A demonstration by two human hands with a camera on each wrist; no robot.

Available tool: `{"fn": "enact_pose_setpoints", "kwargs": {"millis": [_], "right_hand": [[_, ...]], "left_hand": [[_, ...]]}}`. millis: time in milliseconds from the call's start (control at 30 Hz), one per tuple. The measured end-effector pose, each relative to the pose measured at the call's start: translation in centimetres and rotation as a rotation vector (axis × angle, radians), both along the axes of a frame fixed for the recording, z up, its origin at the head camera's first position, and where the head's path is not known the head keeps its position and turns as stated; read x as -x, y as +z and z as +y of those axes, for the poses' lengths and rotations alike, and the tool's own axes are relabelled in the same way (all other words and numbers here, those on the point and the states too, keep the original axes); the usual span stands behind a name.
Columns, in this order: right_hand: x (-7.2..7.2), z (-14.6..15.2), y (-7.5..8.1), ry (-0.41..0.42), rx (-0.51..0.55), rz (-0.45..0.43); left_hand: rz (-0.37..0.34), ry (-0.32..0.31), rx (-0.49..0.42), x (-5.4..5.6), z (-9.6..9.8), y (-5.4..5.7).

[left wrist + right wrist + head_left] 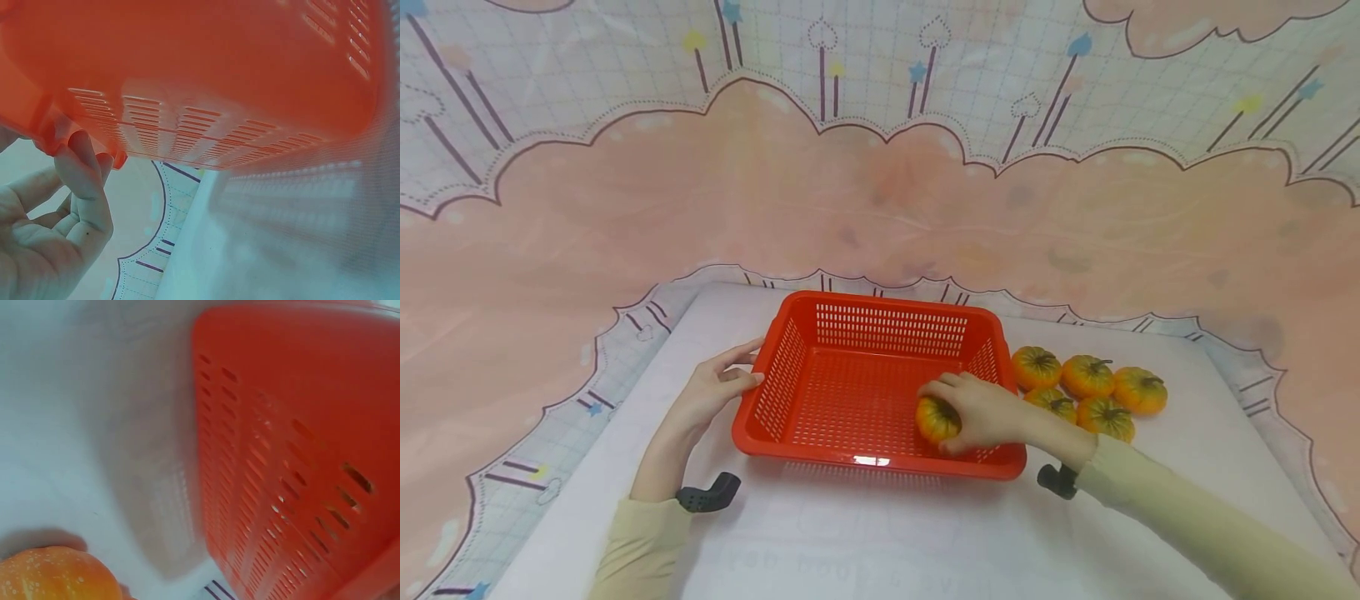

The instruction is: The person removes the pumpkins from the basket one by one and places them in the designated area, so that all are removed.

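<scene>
A red plastic basket point(880, 303) with slotted sides stands on the white table. At its left rim is my left hand point(706, 392), thumb and fingertips on the edge; in the left wrist view the fingers point(84, 181) of this hand bend up under the rim. My right hand point(981, 408) reaches over the right side into the basket. It grips a small orange-and-yellow pumpkin point(934, 419) with a dark top, low in the basket near the front right corner. The right wrist view shows the basket's outer wall point(250, 456), with the right hand hidden.
Several similar small pumpkins point(1087, 377) sit close together on the table right of the basket, some partly behind the right forearm. One pumpkin point(56, 575) shows in the right wrist view. A patterned pink-and-white cloth point(880, 200) hangs behind the table.
</scene>
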State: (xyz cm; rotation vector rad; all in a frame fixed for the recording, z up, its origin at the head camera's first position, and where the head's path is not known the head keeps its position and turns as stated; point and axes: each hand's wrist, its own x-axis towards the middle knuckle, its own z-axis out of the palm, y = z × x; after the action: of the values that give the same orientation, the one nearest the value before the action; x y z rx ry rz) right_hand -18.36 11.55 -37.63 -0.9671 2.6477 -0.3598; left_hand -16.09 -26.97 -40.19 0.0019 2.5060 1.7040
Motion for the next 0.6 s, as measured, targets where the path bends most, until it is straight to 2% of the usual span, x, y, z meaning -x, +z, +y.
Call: {"fn": "enact_pose_setpoints", "kwargs": {"millis": [600], "right_hand": [[-0.5,0.9,1.9,-0.117,0.03,0.033]], "left_hand": [[0.004,-0.002,-0.006,0.0,0.0,0.0]]}}
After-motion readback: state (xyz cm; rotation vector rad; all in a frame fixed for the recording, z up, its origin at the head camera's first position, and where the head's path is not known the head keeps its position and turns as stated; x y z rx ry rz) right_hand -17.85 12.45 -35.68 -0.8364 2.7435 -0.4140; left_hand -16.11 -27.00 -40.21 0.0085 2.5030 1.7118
